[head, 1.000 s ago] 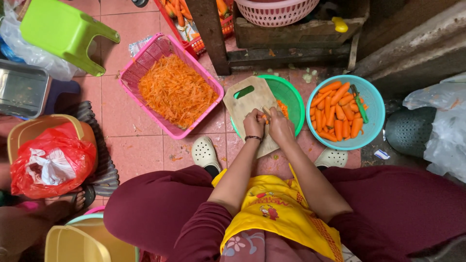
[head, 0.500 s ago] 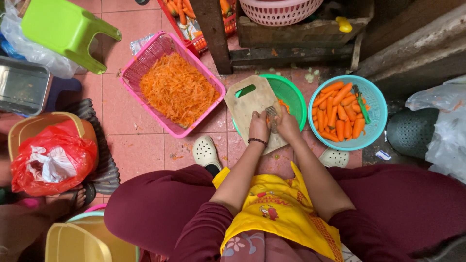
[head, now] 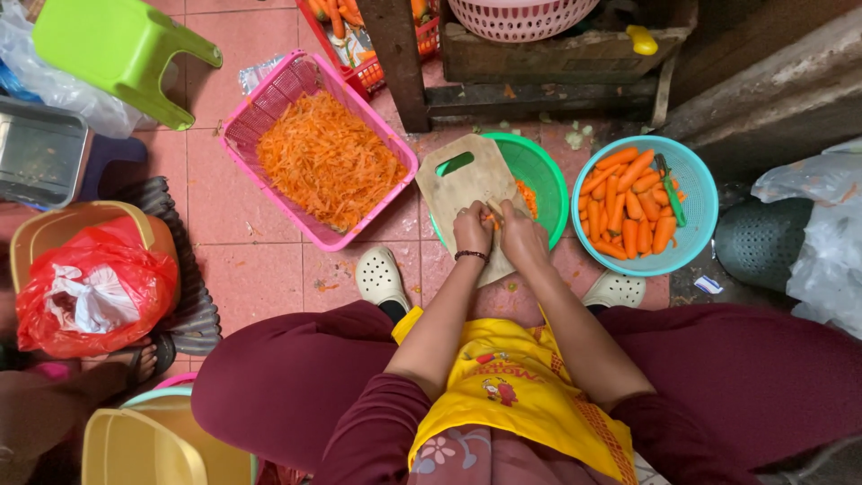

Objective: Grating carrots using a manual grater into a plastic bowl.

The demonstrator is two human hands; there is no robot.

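My left hand (head: 471,229) and my right hand (head: 523,235) press close together on a wooden cutting board (head: 462,180) that lies across a green bowl (head: 541,171). Between the fingers shows a bit of orange carrot (head: 492,216), gripped by both hands; whether a tool is in either hand is hidden. Shredded carrot (head: 527,196) lies in the green bowl beside the board. A pink basket (head: 269,99) to the left is full of shredded carrot (head: 328,162). A turquoise bowl (head: 696,180) to the right holds several peeled carrots (head: 628,211) and a green peeler (head: 669,189).
A green plastic stool (head: 117,49) and a metal tray (head: 36,153) stand at far left. A red bag (head: 90,287) sits in a yellow tub. A wooden crate (head: 557,54) and pink basket (head: 521,13) are ahead. White clogs (head: 382,277) rest on the pink tiled floor. Plastic bags (head: 822,224) lie right.
Both hands have stayed on the board with small shifts, working the carrot piece. The view has moved slightly; nothing else changed.
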